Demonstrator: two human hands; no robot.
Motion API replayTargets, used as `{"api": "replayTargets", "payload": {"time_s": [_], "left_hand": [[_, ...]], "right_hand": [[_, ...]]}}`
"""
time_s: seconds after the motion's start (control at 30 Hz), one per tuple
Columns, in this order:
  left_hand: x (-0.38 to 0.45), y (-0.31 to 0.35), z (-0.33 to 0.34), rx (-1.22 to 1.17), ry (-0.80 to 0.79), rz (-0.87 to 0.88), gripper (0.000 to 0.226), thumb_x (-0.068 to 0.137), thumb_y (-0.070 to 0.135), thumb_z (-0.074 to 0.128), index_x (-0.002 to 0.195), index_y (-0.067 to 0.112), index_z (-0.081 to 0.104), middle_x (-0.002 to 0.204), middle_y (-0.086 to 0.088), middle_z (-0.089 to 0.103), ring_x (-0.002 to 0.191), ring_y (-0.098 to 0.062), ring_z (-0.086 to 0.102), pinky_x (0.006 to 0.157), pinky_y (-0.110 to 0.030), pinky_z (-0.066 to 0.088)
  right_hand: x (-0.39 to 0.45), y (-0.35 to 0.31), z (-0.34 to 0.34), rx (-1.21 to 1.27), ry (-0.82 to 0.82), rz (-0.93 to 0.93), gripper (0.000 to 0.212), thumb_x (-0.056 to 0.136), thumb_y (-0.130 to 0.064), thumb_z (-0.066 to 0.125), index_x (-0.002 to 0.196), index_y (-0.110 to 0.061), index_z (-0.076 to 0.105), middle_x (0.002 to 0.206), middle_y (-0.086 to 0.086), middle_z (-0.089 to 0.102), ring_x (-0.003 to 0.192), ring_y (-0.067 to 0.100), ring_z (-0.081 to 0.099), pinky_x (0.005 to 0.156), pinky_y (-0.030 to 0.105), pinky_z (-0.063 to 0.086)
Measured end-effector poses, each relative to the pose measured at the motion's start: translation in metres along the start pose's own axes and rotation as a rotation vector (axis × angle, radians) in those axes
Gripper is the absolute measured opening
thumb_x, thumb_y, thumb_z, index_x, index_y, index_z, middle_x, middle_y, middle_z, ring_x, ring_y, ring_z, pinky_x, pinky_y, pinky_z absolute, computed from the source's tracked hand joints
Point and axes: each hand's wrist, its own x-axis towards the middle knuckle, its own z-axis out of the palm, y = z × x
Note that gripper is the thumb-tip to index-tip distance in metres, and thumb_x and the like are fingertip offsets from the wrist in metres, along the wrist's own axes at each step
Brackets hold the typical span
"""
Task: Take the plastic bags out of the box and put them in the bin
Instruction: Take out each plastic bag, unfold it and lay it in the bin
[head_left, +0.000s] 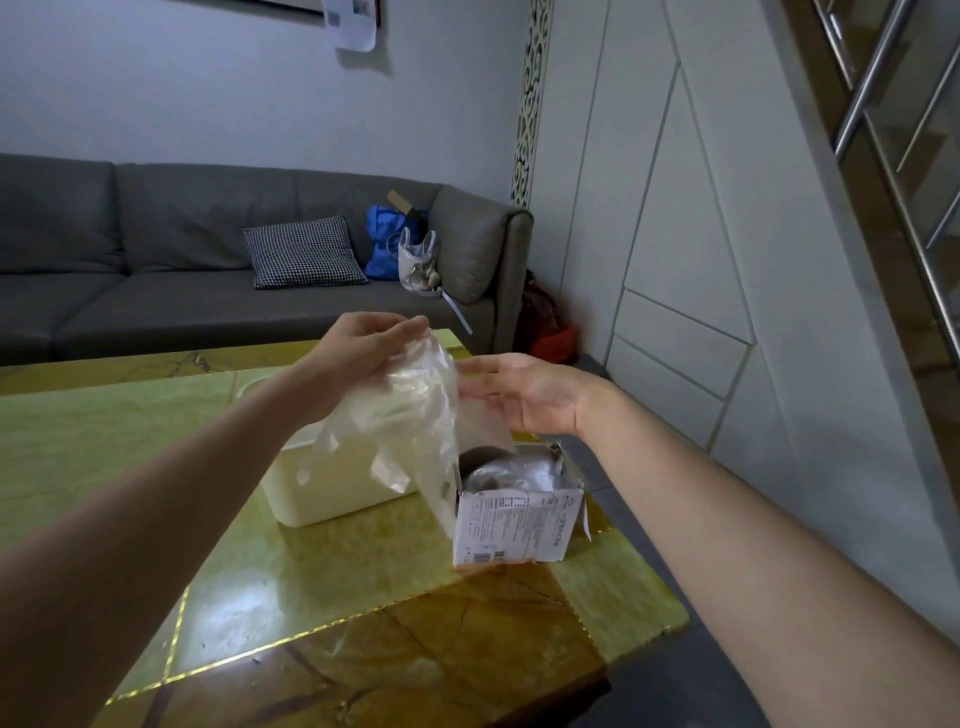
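Observation:
A small white printed cardboard box (514, 525) stands open on the table, with more clear plastic (514, 470) bunched inside. My left hand (363, 353) pinches the top of a clear plastic bag (410, 415) and holds it up above the box; the bag's lower end still trails down to the box's left edge. My right hand (530, 395) hovers open just right of the bag, palm facing it, fingers straight. Behind the bag sits a cream plastic bin (322, 488), partly hidden by the bag.
The table (363, 597) has a glossy green and brown stone top; its right edge is close to the box. A grey sofa (156, 260) with a checked cushion (304, 252) and bags stands behind. A white panelled wall is on the right.

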Motion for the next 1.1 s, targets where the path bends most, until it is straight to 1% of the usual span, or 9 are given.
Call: {"api": "replayTargets", "payload": {"time_s": [0.1,0.2,0.37,0.47,0.57,0.63,0.8,0.97,1.1], "left_hand": [[0.0,-0.007,-0.01,0.096,-0.108,-0.068,0.016,0.084,0.037,0.059,0.088,0.023,0.064,0.069,-0.001,0.054,0.049,-0.007,0.04,0.042,-0.016,0.037],[0.002,-0.018,-0.03,0.265,-0.226,-0.153,0.02,0.078,0.03,0.066,0.081,0.011,0.063,0.054,0.004,0.051,0.04,-0.002,0.039,0.038,-0.013,0.032],[0.018,-0.029,-0.075,0.072,0.047,-0.173,0.022,0.075,0.031,0.065,0.076,0.01,0.06,0.043,0.007,0.046,0.034,0.0,0.037,0.033,-0.01,0.032],[0.036,-0.041,-0.103,0.058,0.3,-0.157,0.027,0.075,0.036,0.068,0.089,0.013,0.066,0.08,-0.004,0.063,0.066,-0.01,0.056,0.056,-0.019,0.052],[0.053,-0.05,-0.114,0.361,0.482,-0.088,0.035,0.08,0.024,0.07,0.108,0.004,0.062,0.103,-0.016,0.062,0.089,-0.021,0.055,0.07,-0.032,0.043],[0.058,-0.048,-0.106,0.581,0.493,0.103,0.034,0.082,0.011,0.064,0.115,0.004,0.058,0.117,-0.016,0.057,0.106,-0.028,0.053,0.088,-0.04,0.042],[0.058,-0.06,-0.07,0.913,0.246,0.485,0.038,0.083,0.012,0.051,0.121,0.014,0.056,0.133,-0.003,0.052,0.125,-0.022,0.044,0.109,-0.046,0.026],[0.071,-0.104,-0.065,1.114,-0.455,-0.171,0.033,0.092,0.031,0.053,0.125,0.027,0.054,0.136,0.002,0.049,0.12,-0.018,0.049,0.104,-0.033,0.037],[0.078,-0.122,-0.063,1.222,-0.573,-0.362,0.041,0.092,0.016,0.053,0.131,0.026,0.047,0.136,-0.003,0.045,0.118,-0.021,0.047,0.096,-0.026,0.039]], "right_hand": [[0.004,-0.009,0.002,0.078,0.185,-0.127,0.02,0.087,0.001,0.058,0.105,-0.008,0.06,0.075,0.002,0.07,0.056,0.006,0.057,0.052,0.016,0.049],[0.014,-0.023,-0.002,0.139,0.447,-0.279,0.021,0.088,0.007,0.056,0.092,-0.013,0.056,0.068,0.004,0.066,0.058,0.011,0.051,0.054,0.021,0.043],[0.043,-0.035,0.008,0.018,0.525,-0.364,0.025,0.09,0.006,0.055,0.086,-0.017,0.047,0.088,0.012,0.063,0.058,0.011,0.06,0.052,0.023,0.048],[0.077,-0.03,0.021,-0.23,0.639,-0.371,0.031,0.091,0.008,0.05,0.08,-0.018,0.037,0.088,0.015,0.058,0.057,0.011,0.055,0.05,0.021,0.044],[0.114,-0.014,0.03,-0.446,0.714,-0.37,0.031,0.09,0.008,0.047,0.08,-0.018,0.033,0.082,0.01,0.047,0.06,0.018,0.054,0.044,0.023,0.044],[0.135,-0.002,0.033,-0.58,0.728,-0.339,0.024,0.089,0.005,0.048,0.088,-0.014,0.034,0.079,0.004,0.044,0.073,0.03,0.059,0.059,0.039,0.052],[0.164,0.021,0.033,-0.864,0.678,-0.193,0.035,0.088,0.007,0.042,0.104,-0.017,0.023,0.094,0.008,0.039,0.075,0.024,0.043,0.057,0.031,0.035],[0.178,0.033,0.03,-1.089,0.578,-0.024,0.055,0.087,0.011,0.042,0.139,-0.002,0.027,0.105,0.014,0.047,0.084,0.026,0.045,0.055,0.029,0.035],[0.177,0.023,0.032,-1.354,0.496,-0.036,0.047,0.088,0.005,0.048,0.131,-0.007,0.034,0.125,0.016,0.047,0.112,0.033,0.047,0.079,0.037,0.041]]}}
